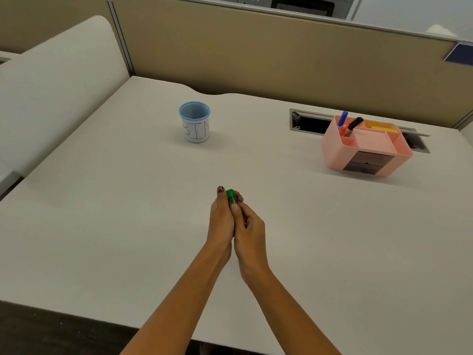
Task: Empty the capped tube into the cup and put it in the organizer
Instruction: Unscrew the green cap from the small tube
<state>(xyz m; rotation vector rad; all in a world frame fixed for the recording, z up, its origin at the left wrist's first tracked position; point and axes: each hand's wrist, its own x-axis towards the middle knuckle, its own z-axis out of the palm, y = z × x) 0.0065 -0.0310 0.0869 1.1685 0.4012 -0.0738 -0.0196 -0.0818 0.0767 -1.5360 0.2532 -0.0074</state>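
A small tube with a green cap [231, 196] is held between both hands over the middle of the table. My left hand [222, 219] wraps the tube from the left, and my right hand [249, 226] grips it from the right with its thumb on the tube's body. Most of the tube is hidden by fingers; the cap is on. A blue-rimmed cup [195, 123] with "BIN" written on it stands at the far left-centre. The pink organizer [363, 149] sits at the far right.
The organizer holds blue, red and black markers [354, 123] and something yellow in a back compartment. Behind it a cable slot [307, 121] is cut into the white table [128, 213]. Beige partition walls close off the back and left.
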